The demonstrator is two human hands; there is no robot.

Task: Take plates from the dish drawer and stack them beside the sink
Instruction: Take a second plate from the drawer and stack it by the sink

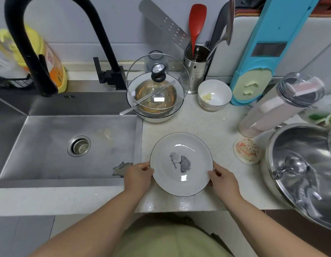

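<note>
A white plate (181,164) with a thin dark rim and a grey leaf print lies on the pale counter (207,125), just right of the steel sink (68,145). My left hand (137,176) grips the plate's left edge. My right hand (223,179) grips its right edge. The plate sits near the counter's front edge. No other plate lies under or beside it as far as I can see. The dish drawer is out of view.
A bowl with a glass lid (157,89) and a small white bowl (214,94) stand behind the plate. A utensil holder (195,67), blue slicer (261,58), tipped clear container (283,102), coaster (247,150) and large steel pot (305,169) crowd the right. A black faucet (55,43) arches over the sink.
</note>
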